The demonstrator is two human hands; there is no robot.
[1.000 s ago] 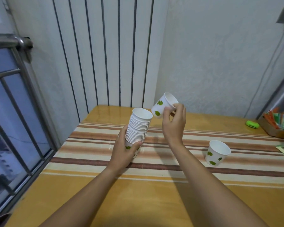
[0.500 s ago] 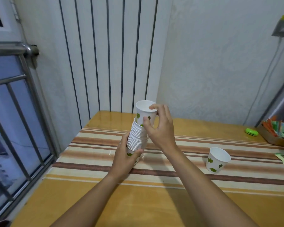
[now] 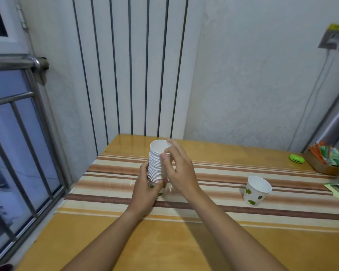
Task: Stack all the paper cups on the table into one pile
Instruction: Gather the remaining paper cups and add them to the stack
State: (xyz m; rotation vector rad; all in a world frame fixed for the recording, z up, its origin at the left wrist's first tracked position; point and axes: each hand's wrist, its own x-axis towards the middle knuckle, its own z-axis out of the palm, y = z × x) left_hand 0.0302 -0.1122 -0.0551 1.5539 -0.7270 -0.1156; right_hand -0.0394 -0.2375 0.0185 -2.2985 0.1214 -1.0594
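A tall pile of white paper cups (image 3: 156, 163) with green leaf marks stands on the striped cloth at the table's middle left. My left hand (image 3: 147, 189) grips the pile's bottom cups from the left. My right hand (image 3: 177, 171) rests against the pile's upper right side, thumb and fingertips touching the rim of the top cup, which sits fully nested. One single paper cup (image 3: 256, 190) stands upright on the cloth to the right, apart from both hands.
The wooden table (image 3: 184, 251) sits in a corner with walls behind. A window with metal bars (image 3: 18, 153) runs along the left edge. A green object (image 3: 296, 159) and a cardboard box of packets (image 3: 325, 161) are at the far right.
My right hand brought a cup from above right onto the pile and pressed it down until it nested. The left hand kept holding the pile's base.
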